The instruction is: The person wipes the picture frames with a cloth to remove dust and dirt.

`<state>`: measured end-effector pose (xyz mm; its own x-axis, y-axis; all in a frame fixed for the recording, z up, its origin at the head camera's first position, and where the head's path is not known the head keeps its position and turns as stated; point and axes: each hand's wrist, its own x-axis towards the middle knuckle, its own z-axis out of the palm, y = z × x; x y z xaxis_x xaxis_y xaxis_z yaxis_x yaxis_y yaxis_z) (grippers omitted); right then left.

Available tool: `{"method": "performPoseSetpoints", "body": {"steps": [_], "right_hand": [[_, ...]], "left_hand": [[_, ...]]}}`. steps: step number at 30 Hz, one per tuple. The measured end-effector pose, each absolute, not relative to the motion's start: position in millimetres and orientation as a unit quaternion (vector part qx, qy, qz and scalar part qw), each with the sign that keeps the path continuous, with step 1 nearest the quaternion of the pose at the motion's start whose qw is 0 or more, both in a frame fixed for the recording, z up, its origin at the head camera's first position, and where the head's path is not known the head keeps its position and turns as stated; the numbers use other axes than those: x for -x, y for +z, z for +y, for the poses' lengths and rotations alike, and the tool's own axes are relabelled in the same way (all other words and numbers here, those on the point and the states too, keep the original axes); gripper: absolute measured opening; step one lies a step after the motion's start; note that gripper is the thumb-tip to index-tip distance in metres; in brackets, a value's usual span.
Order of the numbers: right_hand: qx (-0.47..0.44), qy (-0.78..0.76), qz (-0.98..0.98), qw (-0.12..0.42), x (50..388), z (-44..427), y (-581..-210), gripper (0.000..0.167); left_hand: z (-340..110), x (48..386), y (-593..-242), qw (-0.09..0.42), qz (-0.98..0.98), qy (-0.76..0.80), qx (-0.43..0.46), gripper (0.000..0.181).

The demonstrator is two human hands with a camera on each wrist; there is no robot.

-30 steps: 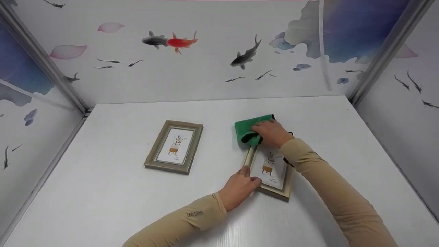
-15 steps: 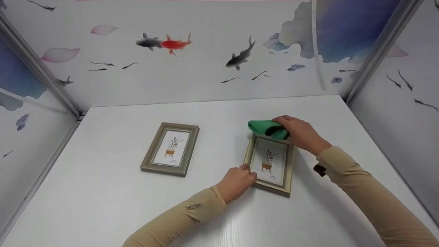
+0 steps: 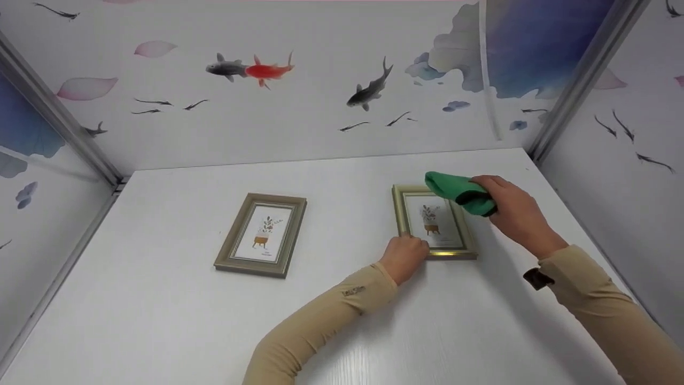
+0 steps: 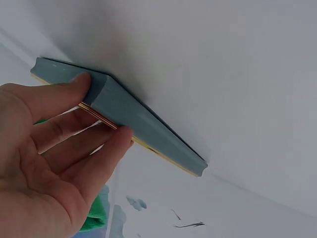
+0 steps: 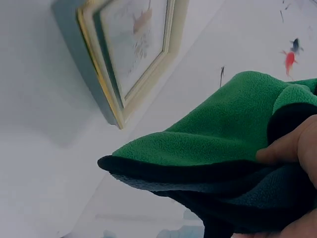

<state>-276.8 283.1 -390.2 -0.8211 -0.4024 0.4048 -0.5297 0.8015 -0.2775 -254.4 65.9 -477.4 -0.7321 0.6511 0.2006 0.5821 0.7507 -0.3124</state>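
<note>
On the desk [image 3: 342,214], right of the taupe picture frame [image 3: 261,235], the left hand [image 3: 404,258] grips the gold picture frame [image 3: 435,222] by a near corner on the taupe frame's side. Farther right, the right hand [image 3: 515,211] clutches a soft green cloth [image 3: 454,188]. The gold frame looks stiff, light, perhaps slippery; its outer edges should suit holding.
</note>
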Motion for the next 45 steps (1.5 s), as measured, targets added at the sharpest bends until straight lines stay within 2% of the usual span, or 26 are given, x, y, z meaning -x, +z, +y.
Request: {"method": "performPoseSetpoints", "body": {"steps": [5,12,18,21,27,30,35,43,45], "right_hand": [[-0.232,0.200,-0.935,0.178,272.6,288.4,-392.2,0.059],[-0.223,0.204,-0.934,0.189,274.4,289.1,-398.3,0.061],[-0.224,0.207,-0.935,0.181,275.8,283.3,-404.1,0.058],[-0.225,0.206,-0.935,0.178,276.3,279.1,-408.2,0.056],[-0.228,0.204,-0.937,0.169,276.4,270.8,-417.2,0.054],[-0.228,0.202,-0.940,0.155,275.8,267.7,-421.2,0.055],[-0.228,0.204,-0.941,0.145,275.1,264.4,-422.9,0.056],[-0.236,0.196,-0.938,0.159,272.5,257.5,-424.9,0.057],[-0.241,0.193,-0.938,0.159,270.0,254.9,-425.9,0.057]], "left_hand": [[85.0,278.6,-477.1,0.122,-0.936,0.061,0.323,0.013],[99.1,304.3,-469.3,-0.029,-0.943,-0.047,0.328,0.022],[101.8,312.7,-468.0,-0.079,-0.938,-0.002,0.338,0.056],[94.1,306.4,-467.6,-0.062,-0.935,0.055,0.344,0.063],[57.0,272.5,-460.0,0.034,-0.911,0.187,0.365,0.049],[30.4,250.9,-452.7,0.054,-0.898,0.190,0.394,0.047],[-13.2,223.5,-442.8,0.066,-0.895,0.189,0.398,0.046],[-79.3,204.9,-438.7,0.067,-0.923,0.187,0.329,0.054],[-103.0,202.0,-436.3,0.048,-0.937,0.163,0.305,0.058]]}}
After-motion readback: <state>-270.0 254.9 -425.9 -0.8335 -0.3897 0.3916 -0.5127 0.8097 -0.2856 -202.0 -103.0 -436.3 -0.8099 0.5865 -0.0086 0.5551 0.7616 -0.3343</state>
